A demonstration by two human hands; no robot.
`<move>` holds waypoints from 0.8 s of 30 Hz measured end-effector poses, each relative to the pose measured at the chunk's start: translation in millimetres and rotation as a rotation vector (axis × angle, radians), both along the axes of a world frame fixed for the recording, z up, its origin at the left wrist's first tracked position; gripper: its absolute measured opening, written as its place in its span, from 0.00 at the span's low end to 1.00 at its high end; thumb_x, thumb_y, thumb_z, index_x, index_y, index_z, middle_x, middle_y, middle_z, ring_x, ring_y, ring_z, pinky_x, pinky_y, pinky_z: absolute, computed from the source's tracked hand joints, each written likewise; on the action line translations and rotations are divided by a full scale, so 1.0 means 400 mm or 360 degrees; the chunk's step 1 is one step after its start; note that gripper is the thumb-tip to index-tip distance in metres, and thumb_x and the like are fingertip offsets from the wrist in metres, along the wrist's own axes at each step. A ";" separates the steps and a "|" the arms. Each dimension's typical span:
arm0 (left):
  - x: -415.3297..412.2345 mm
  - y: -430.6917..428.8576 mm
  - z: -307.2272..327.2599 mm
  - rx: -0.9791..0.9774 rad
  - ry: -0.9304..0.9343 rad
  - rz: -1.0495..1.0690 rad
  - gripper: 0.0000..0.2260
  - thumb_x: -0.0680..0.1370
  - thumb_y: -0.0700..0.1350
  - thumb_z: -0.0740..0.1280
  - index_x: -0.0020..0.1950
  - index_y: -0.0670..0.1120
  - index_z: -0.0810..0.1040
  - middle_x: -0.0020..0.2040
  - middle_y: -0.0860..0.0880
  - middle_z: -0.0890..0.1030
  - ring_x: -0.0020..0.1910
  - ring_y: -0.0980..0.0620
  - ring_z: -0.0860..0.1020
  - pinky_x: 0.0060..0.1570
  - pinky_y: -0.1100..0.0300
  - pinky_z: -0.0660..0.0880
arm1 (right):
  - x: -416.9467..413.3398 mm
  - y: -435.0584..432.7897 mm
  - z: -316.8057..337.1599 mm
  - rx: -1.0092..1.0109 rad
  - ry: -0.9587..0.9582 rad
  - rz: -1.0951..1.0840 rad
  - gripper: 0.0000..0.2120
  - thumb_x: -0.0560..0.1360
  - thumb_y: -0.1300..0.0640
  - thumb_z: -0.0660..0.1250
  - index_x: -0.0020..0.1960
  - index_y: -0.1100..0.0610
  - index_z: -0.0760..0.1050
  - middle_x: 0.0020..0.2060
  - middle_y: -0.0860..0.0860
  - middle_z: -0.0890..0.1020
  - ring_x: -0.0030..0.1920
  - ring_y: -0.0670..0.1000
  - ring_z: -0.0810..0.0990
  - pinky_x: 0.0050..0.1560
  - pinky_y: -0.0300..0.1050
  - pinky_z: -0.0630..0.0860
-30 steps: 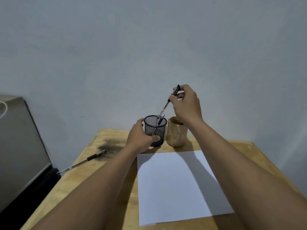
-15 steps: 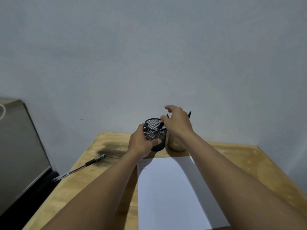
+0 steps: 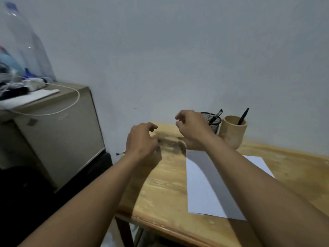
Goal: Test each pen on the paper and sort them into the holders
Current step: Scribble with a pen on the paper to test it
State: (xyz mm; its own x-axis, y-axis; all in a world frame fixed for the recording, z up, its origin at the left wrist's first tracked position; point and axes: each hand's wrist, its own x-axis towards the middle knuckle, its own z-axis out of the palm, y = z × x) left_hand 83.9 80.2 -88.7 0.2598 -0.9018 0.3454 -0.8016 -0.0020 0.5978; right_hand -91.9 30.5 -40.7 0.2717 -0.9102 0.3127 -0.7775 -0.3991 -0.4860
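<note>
The head view looks down on a wooden table (image 3: 160,184) set against a plain wall. To the left of the table stands a beige cabinet (image 3: 58,139). A white cable (image 3: 72,97) loops over its top and front edge, and clear plastic bottles (image 3: 23,41) and a blurred heap of small items sit on top.

A white sheet of paper (image 3: 201,189) lies flat on the table, and the right forearm crosses over it and hides a strip of it. A dark smudge (image 3: 170,141) marks the wood just beyond the paper's far left corner.

At the back of the table the black mesh holder (image 3: 217,125) and the wooden holder (image 3: 231,134) stand upright, just beside each other. One pen (image 3: 218,114) leans in the mesh holder and a black pen (image 3: 243,115) leans in the wooden one.

A third, loose pen (image 3: 119,153) shows only its tip, poking out past the table's left edge beside the left wrist. The rest of it is hidden or blurred.

The left hand (image 3: 142,139) hovers over the table's left part with its fingers loosely curled and nothing seen in its grasp. Whether it touches the loose pen cannot be told. The right hand (image 3: 192,127) hangs in front of the mesh holder and covers that holder's left side. Its fingers are loosely curled and it holds nothing.
</note>
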 end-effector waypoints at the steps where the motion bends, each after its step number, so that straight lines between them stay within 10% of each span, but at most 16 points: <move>1: 0.030 0.017 -0.006 0.0029 -0.0087 0.0071 0.17 0.73 0.47 0.69 0.62 0.53 0.80 0.58 0.51 0.81 0.59 0.47 0.76 0.57 0.52 0.75 | 0.031 0.006 -0.019 0.0050 0.0071 0.0062 0.13 0.78 0.58 0.65 0.61 0.55 0.81 0.55 0.54 0.85 0.59 0.56 0.81 0.59 0.48 0.76; 9: 0.150 0.080 -0.060 0.0321 -0.0420 0.0249 0.10 0.78 0.49 0.64 0.52 0.53 0.84 0.50 0.50 0.84 0.54 0.44 0.78 0.54 0.49 0.73 | 0.188 0.046 -0.147 0.0100 0.0497 0.0406 0.19 0.82 0.56 0.60 0.72 0.53 0.75 0.64 0.56 0.77 0.66 0.59 0.74 0.62 0.53 0.74; 17: 0.145 0.072 -0.004 0.0005 -0.0737 0.0051 0.08 0.80 0.48 0.66 0.56 0.55 0.82 0.55 0.53 0.82 0.58 0.47 0.73 0.50 0.53 0.61 | 0.169 0.064 -0.151 -0.0307 0.0569 0.0361 0.10 0.80 0.53 0.61 0.54 0.54 0.80 0.49 0.53 0.78 0.54 0.57 0.73 0.47 0.51 0.70; 24: -0.015 0.052 0.028 -0.0515 -0.0095 -0.0001 0.21 0.78 0.48 0.68 0.70 0.51 0.69 0.64 0.48 0.74 0.62 0.46 0.73 0.60 0.48 0.72 | 0.018 0.074 -0.065 0.0024 0.0042 -0.0073 0.06 0.76 0.52 0.64 0.48 0.54 0.75 0.44 0.55 0.84 0.47 0.59 0.80 0.46 0.51 0.77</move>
State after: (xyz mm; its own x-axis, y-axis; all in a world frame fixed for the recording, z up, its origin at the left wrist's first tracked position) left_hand 77.9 100.8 -77.4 0.2301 -0.7429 0.6287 -0.8354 0.1806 0.5191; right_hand -84.9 60.2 -66.7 0.2376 -0.9264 0.2922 -0.8075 -0.3556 -0.4707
